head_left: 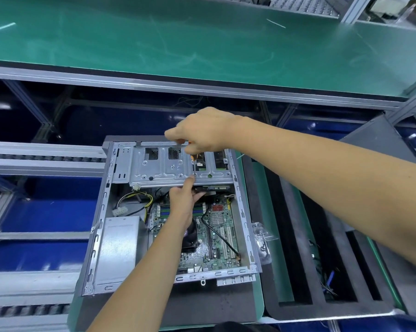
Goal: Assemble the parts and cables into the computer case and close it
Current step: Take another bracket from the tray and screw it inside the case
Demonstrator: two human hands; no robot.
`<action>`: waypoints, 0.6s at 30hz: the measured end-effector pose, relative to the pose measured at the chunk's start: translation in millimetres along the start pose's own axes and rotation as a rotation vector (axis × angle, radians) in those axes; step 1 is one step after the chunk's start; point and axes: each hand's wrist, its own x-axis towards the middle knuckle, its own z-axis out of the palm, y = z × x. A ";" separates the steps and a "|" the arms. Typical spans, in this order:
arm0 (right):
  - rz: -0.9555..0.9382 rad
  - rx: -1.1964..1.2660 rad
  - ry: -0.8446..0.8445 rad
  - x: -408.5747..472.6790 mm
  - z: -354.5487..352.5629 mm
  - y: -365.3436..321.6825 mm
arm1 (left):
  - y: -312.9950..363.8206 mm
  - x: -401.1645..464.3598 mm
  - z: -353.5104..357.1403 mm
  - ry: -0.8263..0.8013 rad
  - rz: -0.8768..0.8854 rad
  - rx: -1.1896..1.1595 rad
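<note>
An open grey computer case (99,236) lies flat on a dark mat. Its silver drive cage (164,171) spans the far end. Below it I see the green motherboard (216,236), a silver power supply (118,245) and loose yellow-black cables (140,200). My right hand (207,130) grips a screwdriver (194,161) that points down onto the cage's near edge. My left hand (183,197) reaches up from below, its fingertip touching the cage right beside the screwdriver tip.
A black foam tray (295,236) with long slots lies to the right, with some cables (329,281) in one slot. A clear plastic bag (262,236) sits beside the case. A green shelf (202,44) runs above, and conveyor rails (34,159) extend left.
</note>
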 end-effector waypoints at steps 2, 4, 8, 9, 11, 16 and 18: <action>0.030 -0.097 0.015 -0.5 5.5 0.5 | 0.6 -0.1 0.1 -0.006 0.007 -0.007; 0.055 0.015 -0.010 -3.1 8.1 0.5 | 1.0 -0.1 -0.2 -0.007 0.007 -0.006; 0.012 0.198 -0.042 -7.2 2.6 1.0 | 0.0 0.2 -1.5 -0.008 0.012 0.009; -0.011 0.170 -0.043 -7.0 1.6 1.2 | -0.7 0.7 -1.7 -0.014 0.016 0.015; -0.047 0.099 -0.018 -4.7 1.0 0.9 | -1.2 0.9 -2.3 -0.024 0.022 0.027; 0.018 0.016 -0.010 -0.9 6.8 -1.7 | -0.2 -0.3 -0.3 -0.004 0.027 0.020; 0.007 0.176 -0.034 -1.4 5.1 -4.4 | 0.5 -0.7 0.2 0.003 0.029 0.007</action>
